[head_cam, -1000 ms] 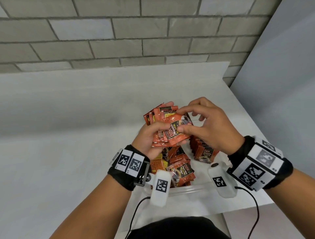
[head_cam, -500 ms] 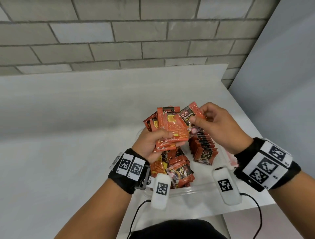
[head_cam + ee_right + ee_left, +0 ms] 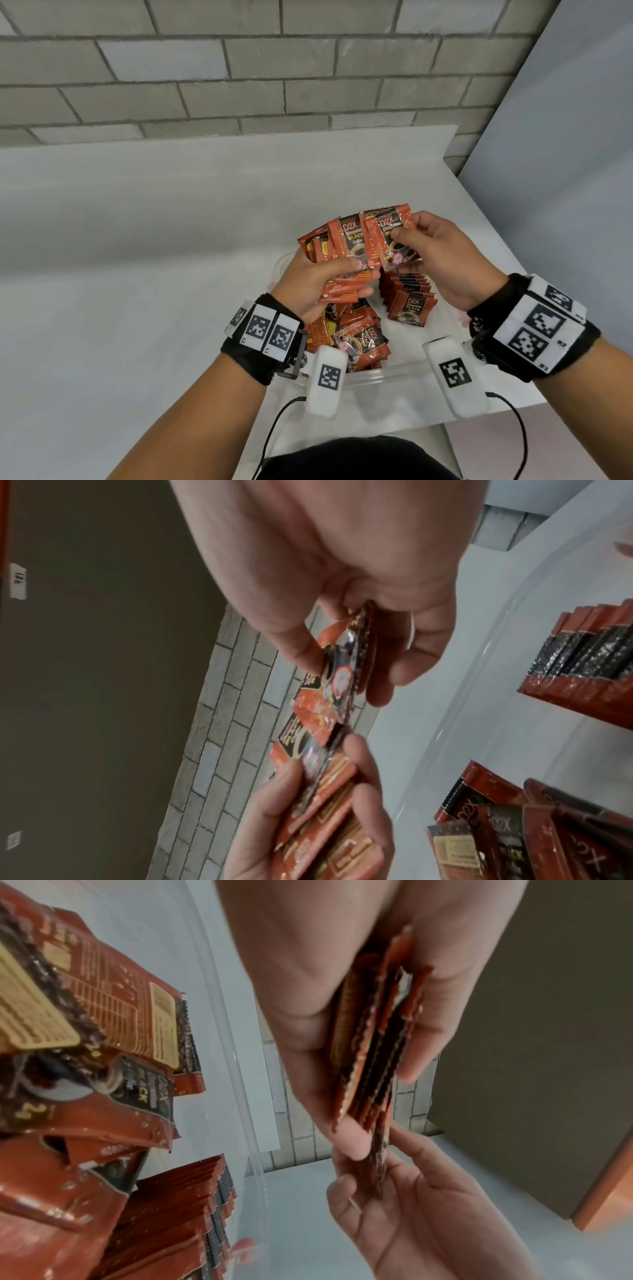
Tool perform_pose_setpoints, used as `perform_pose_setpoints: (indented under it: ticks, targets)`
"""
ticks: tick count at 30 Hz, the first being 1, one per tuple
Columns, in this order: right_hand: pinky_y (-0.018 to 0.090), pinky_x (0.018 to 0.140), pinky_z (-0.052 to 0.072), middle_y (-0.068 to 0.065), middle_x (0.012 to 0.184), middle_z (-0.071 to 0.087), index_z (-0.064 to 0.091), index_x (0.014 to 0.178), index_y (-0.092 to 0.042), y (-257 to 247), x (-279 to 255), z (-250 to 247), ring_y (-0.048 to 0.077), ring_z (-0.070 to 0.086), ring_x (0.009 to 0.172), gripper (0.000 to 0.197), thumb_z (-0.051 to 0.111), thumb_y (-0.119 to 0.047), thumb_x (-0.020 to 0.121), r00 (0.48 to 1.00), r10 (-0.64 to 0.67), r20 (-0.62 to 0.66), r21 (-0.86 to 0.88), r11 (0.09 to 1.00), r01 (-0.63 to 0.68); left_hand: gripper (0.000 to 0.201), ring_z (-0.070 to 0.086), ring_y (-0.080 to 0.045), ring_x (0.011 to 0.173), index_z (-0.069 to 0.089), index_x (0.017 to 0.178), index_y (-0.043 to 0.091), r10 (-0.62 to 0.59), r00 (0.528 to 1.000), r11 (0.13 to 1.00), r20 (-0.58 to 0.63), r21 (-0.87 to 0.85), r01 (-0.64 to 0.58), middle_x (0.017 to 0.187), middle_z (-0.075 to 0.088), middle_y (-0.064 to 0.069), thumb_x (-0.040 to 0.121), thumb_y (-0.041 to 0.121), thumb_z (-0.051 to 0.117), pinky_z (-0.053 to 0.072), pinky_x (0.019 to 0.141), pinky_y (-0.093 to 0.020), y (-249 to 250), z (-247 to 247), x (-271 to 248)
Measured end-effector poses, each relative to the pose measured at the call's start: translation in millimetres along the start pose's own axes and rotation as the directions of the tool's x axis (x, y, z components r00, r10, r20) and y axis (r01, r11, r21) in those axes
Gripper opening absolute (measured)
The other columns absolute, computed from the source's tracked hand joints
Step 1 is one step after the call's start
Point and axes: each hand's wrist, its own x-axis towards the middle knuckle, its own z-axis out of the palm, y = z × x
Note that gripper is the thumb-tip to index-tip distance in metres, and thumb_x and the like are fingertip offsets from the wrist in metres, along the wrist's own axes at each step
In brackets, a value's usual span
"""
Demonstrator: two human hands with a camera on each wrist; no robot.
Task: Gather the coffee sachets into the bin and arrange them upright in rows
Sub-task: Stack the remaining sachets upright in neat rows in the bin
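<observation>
Above a clear plastic bin (image 3: 383, 377), my left hand (image 3: 318, 284) grips a fanned stack of red coffee sachets (image 3: 342, 246), seen edge-on in the left wrist view as a stack of sachets (image 3: 373, 1047). My right hand (image 3: 442, 253) pinches one sachet (image 3: 394, 236) between thumb and fingers, its face toward me, laid against the stack's right side; in the right wrist view the pinched sachet (image 3: 342, 669) meets the stack (image 3: 325, 791). Inside the bin, a row of upright sachets (image 3: 409, 294) stands at the right and a loose heap of sachets (image 3: 356, 339) lies at the left.
The bin sits near the front right corner of a white table (image 3: 137, 274). A grey brick wall (image 3: 239, 68) runs behind it, and a plain grey panel (image 3: 565, 137) stands to the right. Table edges fall away at the right and front.
My right hand pulled one sachet out of the stack, turned it face toward me and brought it back against the stack's right side. Both hands rose a little.
</observation>
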Motion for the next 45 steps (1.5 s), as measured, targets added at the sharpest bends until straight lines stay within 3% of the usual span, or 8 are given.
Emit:
perform_pose_setpoints:
  ticks: [8, 13, 18, 23, 30, 37, 41, 45]
  targets:
    - [0.017, 0.054, 0.05, 0.001, 0.086, 0.071, 0.06, 0.112, -0.01, -6, -4, -4, 0.006, 0.066, 0.061, 0.024, 0.056, -0.001, 0.091, 0.999, -0.047, -0.001, 0.069, 0.997, 0.047, 0.039, 0.069, -0.035, 0.09, 0.057, 0.115, 0.006, -0.114, 0.988, 0.987, 0.102, -0.097, 0.124, 0.107, 0.067, -0.022, 0.076, 0.005, 0.056, 0.059, 0.07, -0.043, -1, 1, 2]
    - [0.023, 0.058, 0.054, 0.002, 0.093, 0.067, 0.056, 0.118, -0.012, -5, -5, -7, 0.007, 0.066, 0.066, 0.028, 0.055, -0.003, 0.092, 1.0, 0.01, 0.018, 0.141, 0.99, -0.012, 0.035, 0.07, -0.033, 0.088, 0.06, 0.108, 0.004, -0.049, 0.997, 0.992, 0.052, -0.112, 0.054, 0.099, 0.071, -0.018, 0.074, -0.007, 0.058, 0.059, 0.067, -0.044, -1, 0, 2]
    - [0.025, 0.056, 0.053, 0.005, 0.086, 0.066, 0.054, 0.121, -0.01, -5, -8, -4, 0.004, 0.063, 0.055, 0.029, 0.054, -0.004, 0.092, 0.989, 0.105, 0.107, 0.093, 0.989, -0.115, 0.034, 0.068, -0.03, 0.096, 0.066, 0.106, 0.006, 0.057, 0.998, 0.997, -0.017, 0.051, -0.056, 0.103, 0.07, -0.016, 0.073, -0.001, 0.067, 0.056, 0.084, -0.044, -5, 1, 4]
    - [0.024, 0.056, 0.054, 0.004, 0.089, 0.067, 0.052, 0.123, -0.012, -9, -6, -8, 0.005, 0.064, 0.059, 0.031, 0.054, -0.005, 0.093, 0.995, 0.071, 0.071, 0.09, 0.993, -0.077, 0.039, 0.07, -0.029, 0.089, 0.058, 0.109, 0.005, -0.011, 1.0, 0.997, -0.007, -0.071, 0.011, 0.101, 0.069, -0.015, 0.07, -0.002, 0.063, 0.059, 0.072, -0.041, -1, 0, 4]
    - [0.032, 0.07, 0.056, 0.01, 0.092, 0.069, 0.055, 0.113, -0.01, -3, -3, -6, 0.015, 0.067, 0.07, 0.023, 0.057, -0.005, 0.09, 0.979, 0.14, 0.151, 0.095, 0.983, -0.156, 0.028, 0.07, -0.023, 0.089, 0.064, 0.101, 0.009, 0.07, 0.997, 0.996, -0.043, 0.06, -0.068, 0.094, 0.073, -0.007, 0.074, 0.008, 0.065, 0.057, 0.08, -0.039, -3, 2, 2]
    - [0.027, 0.061, 0.057, 0.006, 0.091, 0.069, 0.052, 0.117, -0.007, -4, 3, -11, 0.01, 0.068, 0.067, 0.025, 0.054, -0.004, 0.092, 0.988, 0.104, 0.111, 0.166, 0.979, -0.121, 0.028, 0.066, -0.027, 0.092, 0.057, 0.1, 0.004, 0.022, 0.999, 0.999, -0.047, -0.026, -0.023, 0.093, 0.068, -0.011, 0.085, -0.015, 0.044, 0.055, 0.078, -0.039, -2, -6, 6]
    - [0.029, 0.07, 0.058, 0.01, 0.094, 0.07, 0.055, 0.112, -0.007, -2, 5, -9, 0.016, 0.068, 0.075, 0.022, 0.056, -0.004, 0.09, 0.98, 0.123, 0.154, 0.162, 0.976, -0.148, 0.028, 0.07, -0.023, 0.088, 0.058, 0.104, 0.004, 0.041, 0.998, 0.999, -0.042, 0.017, -0.041, 0.091, 0.072, -0.009, 0.083, -0.014, 0.052, 0.058, 0.076, -0.035, -1, -5, 6]
    - [0.026, 0.06, 0.056, 0.008, 0.089, 0.071, 0.054, 0.112, -0.009, -5, 8, -10, 0.014, 0.068, 0.069, 0.023, 0.057, -0.003, 0.09, 0.985, 0.124, 0.124, 0.163, 0.976, -0.143, 0.028, 0.069, -0.024, 0.092, 0.06, 0.104, 0.007, 0.066, 0.996, 0.998, -0.067, 0.015, -0.065, 0.095, 0.072, -0.009, 0.08, -0.007, 0.057, 0.057, 0.081, -0.037, -1, -4, 7]
